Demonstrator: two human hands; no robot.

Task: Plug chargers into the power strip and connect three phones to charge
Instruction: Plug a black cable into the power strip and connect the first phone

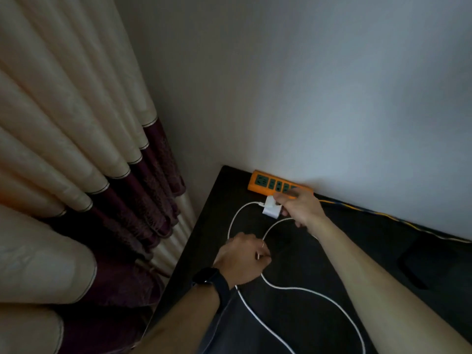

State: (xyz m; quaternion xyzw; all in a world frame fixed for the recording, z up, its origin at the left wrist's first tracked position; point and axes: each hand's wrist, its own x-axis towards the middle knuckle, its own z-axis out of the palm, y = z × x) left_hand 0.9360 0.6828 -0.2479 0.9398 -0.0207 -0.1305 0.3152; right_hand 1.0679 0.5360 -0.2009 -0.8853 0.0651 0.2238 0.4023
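Orange strip (278,186) is lying on the dark counter (332,264) against the wall. Right hand (300,208), fingers clamped on a white charger (271,208), is holding it just before the strip. Left hand (242,259) is pinching the white cable (316,293).

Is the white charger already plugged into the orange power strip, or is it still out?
Out. The right hand holds the white square charger in front of the orange power strip, beside its sockets, not seated in one.
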